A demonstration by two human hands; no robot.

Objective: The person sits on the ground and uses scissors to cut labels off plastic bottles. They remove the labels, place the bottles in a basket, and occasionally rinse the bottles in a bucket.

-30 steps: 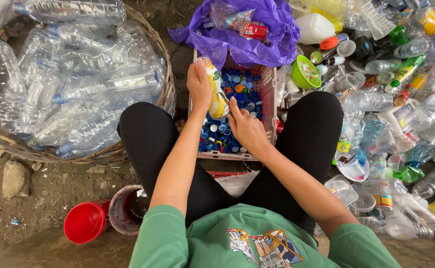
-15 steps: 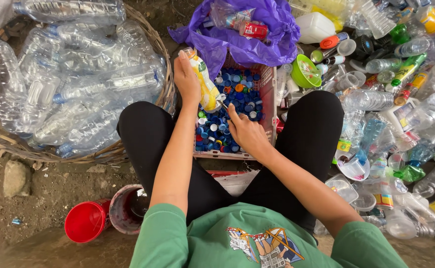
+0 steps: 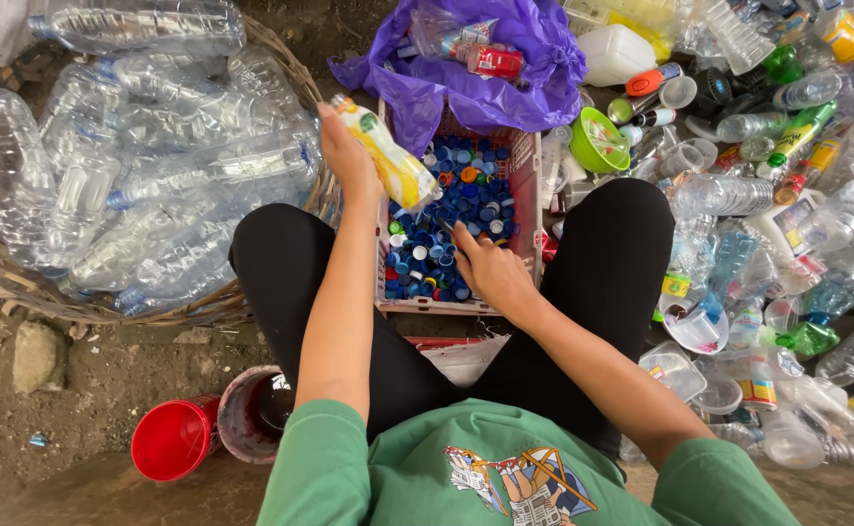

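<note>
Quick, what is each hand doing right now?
Left hand: closed around a yellow-labelled plastic bottle.
Right hand: over the crate of bottle caps; grip cannot be told.

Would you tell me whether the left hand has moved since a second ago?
Yes. The left hand, holding the yellow bottle, has shifted left, off the crate of caps and toward the basket.
</note>
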